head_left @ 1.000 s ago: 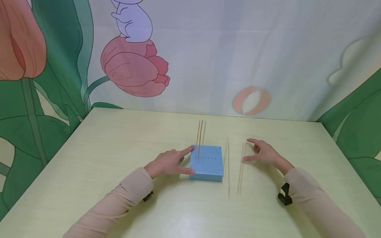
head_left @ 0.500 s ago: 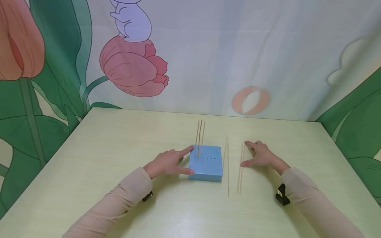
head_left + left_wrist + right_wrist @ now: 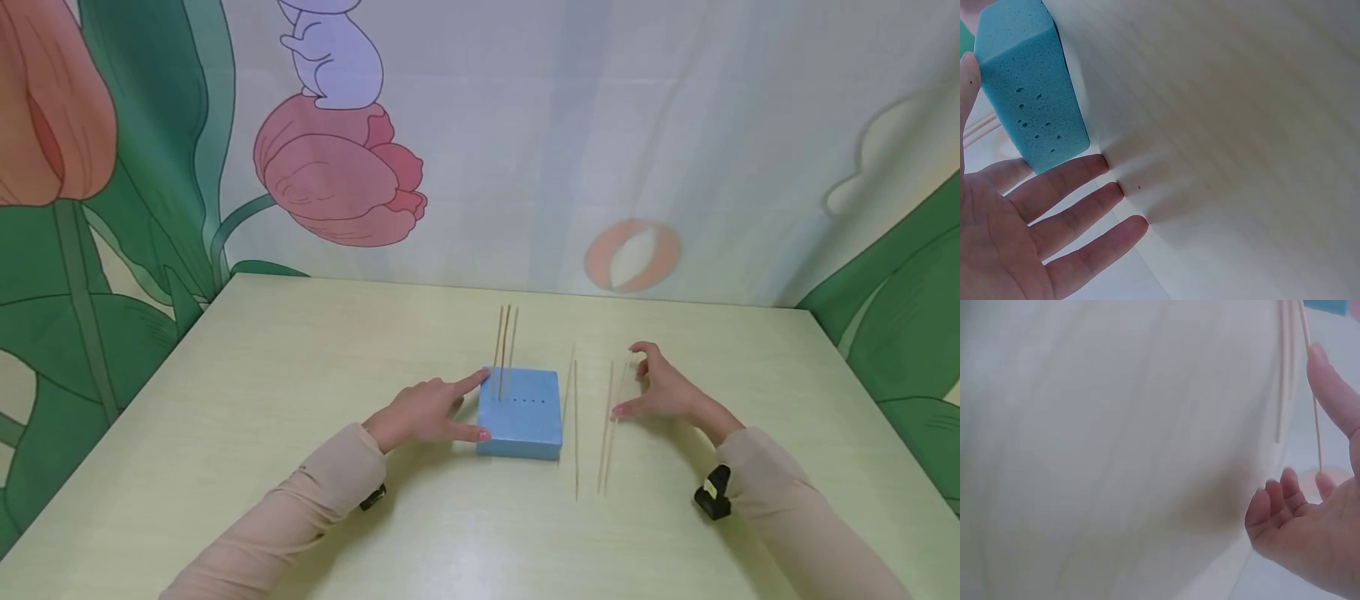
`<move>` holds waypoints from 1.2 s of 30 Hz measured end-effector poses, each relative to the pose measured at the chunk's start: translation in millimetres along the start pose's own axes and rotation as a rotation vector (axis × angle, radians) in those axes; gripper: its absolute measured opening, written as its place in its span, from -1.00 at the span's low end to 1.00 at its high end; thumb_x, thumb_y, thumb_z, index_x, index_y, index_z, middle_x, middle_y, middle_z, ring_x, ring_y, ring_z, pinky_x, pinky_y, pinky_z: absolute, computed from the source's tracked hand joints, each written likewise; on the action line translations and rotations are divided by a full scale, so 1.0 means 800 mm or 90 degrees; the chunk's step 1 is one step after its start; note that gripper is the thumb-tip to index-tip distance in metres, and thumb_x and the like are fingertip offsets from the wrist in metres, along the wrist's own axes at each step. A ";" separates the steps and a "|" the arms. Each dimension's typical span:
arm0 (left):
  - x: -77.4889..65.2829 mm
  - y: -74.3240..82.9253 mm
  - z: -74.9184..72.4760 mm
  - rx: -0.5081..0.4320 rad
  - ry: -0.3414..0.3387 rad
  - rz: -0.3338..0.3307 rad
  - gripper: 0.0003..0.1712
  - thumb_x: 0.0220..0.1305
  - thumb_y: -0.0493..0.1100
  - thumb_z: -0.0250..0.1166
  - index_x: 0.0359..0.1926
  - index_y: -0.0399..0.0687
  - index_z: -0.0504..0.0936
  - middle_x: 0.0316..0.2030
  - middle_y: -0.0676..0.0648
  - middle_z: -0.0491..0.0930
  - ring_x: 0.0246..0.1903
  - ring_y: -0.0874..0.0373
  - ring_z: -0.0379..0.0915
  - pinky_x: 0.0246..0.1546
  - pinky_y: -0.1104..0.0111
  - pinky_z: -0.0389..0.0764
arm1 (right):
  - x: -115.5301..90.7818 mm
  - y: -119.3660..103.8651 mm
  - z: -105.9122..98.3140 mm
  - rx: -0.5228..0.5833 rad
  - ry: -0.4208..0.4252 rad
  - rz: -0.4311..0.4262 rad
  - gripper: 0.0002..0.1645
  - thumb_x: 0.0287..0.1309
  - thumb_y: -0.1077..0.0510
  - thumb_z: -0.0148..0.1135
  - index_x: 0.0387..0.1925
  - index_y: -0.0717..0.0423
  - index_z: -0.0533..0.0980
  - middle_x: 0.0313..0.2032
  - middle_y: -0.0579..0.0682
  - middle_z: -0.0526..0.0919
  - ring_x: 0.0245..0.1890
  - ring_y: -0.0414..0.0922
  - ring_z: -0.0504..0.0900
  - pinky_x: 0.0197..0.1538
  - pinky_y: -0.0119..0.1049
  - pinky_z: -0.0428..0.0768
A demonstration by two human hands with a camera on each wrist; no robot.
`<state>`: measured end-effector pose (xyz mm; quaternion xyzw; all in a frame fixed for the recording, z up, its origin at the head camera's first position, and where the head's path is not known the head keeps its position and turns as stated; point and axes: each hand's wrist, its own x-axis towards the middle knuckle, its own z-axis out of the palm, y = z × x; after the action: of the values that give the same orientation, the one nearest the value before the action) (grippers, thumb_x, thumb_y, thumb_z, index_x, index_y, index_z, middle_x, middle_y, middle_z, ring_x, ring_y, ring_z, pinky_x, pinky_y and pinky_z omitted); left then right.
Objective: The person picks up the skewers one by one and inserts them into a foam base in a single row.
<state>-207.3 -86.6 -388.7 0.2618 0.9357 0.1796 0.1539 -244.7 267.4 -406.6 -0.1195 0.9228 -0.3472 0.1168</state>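
My left hand [image 3: 426,408] holds the blue foam block [image 3: 528,429] at its left side, index finger at the back corner and thumb at the front corner. In the left wrist view its other fingers spread beside the block, tips by the table. Three thin wooden sticks [image 3: 503,342] stand upright in the block, left of a row of small holes. Right of the block, my right hand [image 3: 666,390] holds another thin wooden stick [image 3: 1317,419] between thumb and index finger, the index at its far end. That end is lifted; the other fingers curl loosely.
One loose stick [image 3: 604,442] lies just left of the held one. Two more lie close along the block's right side, the longer-looking stick [image 3: 576,433] nearer the right hand. The pale table [image 3: 337,333] ends at a printed curtain [image 3: 510,167] behind.
My right hand has come down onto the rightmost loose stick, taken hold of it and raised its far end, shifting it rightward. My left hand stays on the block.
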 end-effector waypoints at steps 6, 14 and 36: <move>-0.001 0.001 0.000 -0.004 0.001 -0.005 0.04 -0.01 0.35 0.24 0.41 0.18 -0.01 -0.19 -0.17 0.59 -0.66 0.18 0.28 -0.67 0.35 0.07 | -0.013 -0.015 -0.009 0.093 0.045 -0.045 0.17 -0.17 0.21 0.45 0.29 0.19 -0.17 -0.20 0.25 0.35 -0.30 -0.01 0.37 -0.28 -0.29 0.38; 0.001 0.000 0.001 0.000 0.003 -0.003 0.04 -0.01 0.35 0.24 0.41 0.18 -0.02 -0.20 -0.18 0.59 -0.66 0.19 0.29 -0.67 0.35 0.07 | -0.021 -0.037 -0.009 0.202 0.098 -0.080 0.07 -0.04 0.37 0.32 0.36 0.08 -0.14 -0.36 0.23 0.56 -0.45 -0.14 0.60 -0.34 -0.31 0.55; -0.002 0.003 -0.001 -0.009 0.004 -0.012 0.03 -0.02 0.33 0.26 0.40 0.20 0.01 -0.13 -0.18 0.58 -0.59 0.16 0.38 -0.66 0.34 0.14 | -0.029 -0.146 -0.013 0.278 0.249 -0.300 -0.08 -0.02 0.48 0.23 0.33 -0.05 0.10 -0.47 0.02 0.61 -0.51 -0.12 0.61 -0.36 -0.36 0.55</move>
<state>-205.0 -85.6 -386.9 0.2513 0.9373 0.1858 0.1544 -209.4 195.7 -318.1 -0.2320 0.7794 -0.5692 -0.1219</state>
